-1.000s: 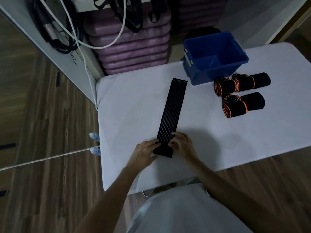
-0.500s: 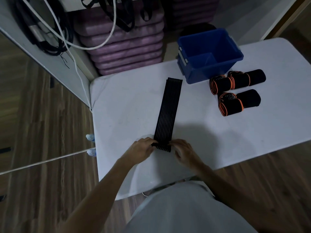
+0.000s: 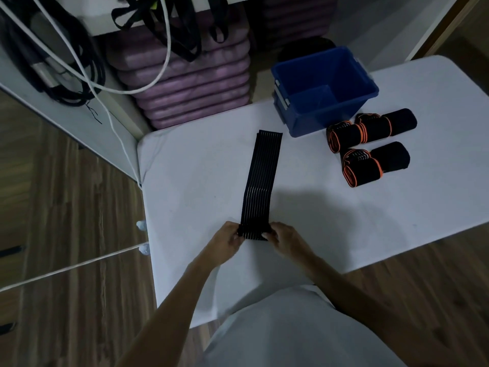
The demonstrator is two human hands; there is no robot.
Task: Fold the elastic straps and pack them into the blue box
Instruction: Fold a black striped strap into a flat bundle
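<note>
Left hand (image 3: 227,243) and right hand (image 3: 284,241) pinch strap (image 3: 262,181) near end by table (image 3: 190,181) front edge; box (image 3: 324,88) well beyond.

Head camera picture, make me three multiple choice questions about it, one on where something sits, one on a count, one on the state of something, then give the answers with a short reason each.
1. Where do the rolled straps lie on the table?
A. inside the blue box
B. beside the blue box, on the near right of it
C. on the floor

2. How many hands hold the near end of the flat strap?
A. none
B. one
C. two

3. What is the state of the blue box?
A. open, with no strap seen inside
B. shut with a lid
C. tipped on its side

Answers:
1. B, the rolls rest on the tabletop just off the box's near right corner.
2. C, the left hand and the right hand each pinch a side of that end.
3. A, its bare blue floor shows from above.
</note>
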